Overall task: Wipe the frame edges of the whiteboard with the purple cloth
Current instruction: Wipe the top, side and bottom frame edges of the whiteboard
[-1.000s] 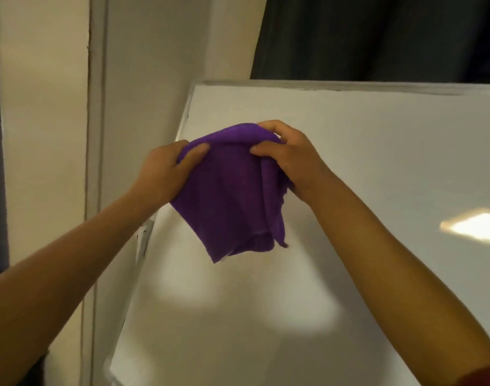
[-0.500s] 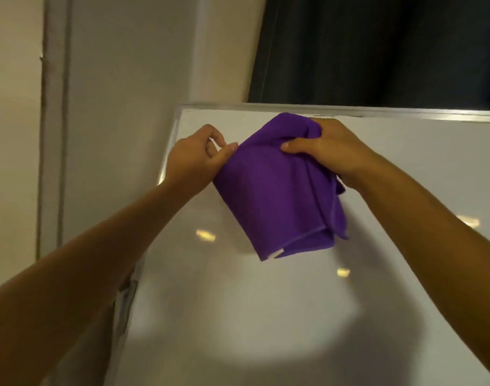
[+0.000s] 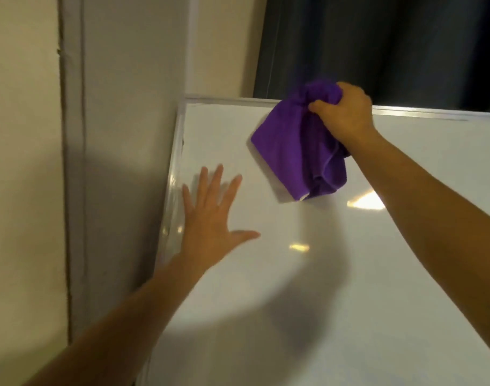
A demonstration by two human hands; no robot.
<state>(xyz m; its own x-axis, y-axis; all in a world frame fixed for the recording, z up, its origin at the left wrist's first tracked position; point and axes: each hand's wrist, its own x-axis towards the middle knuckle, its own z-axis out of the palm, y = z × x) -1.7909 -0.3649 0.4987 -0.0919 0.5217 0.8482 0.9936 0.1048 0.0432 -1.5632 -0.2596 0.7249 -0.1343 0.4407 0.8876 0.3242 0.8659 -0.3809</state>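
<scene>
The whiteboard [image 3: 308, 274] fills the lower right of the head view, edged by a silver metal frame [image 3: 173, 190] down its left side and along its top. My right hand [image 3: 342, 112] grips the bunched top of the purple cloth [image 3: 296, 146] right at the top frame edge; the rest of the cloth hangs down over the white surface. My left hand [image 3: 210, 215] lies flat with fingers spread on the board, just inside the left frame edge.
A beige wall with a grey vertical trim strip [image 3: 74, 162] stands to the left of the board. A dark curtain [image 3: 377, 45] hangs behind the board's top edge.
My left hand let go of the cloth, dropped down and spread flat on the board near the left frame. My right hand carried the cloth up and right to the top frame edge.
</scene>
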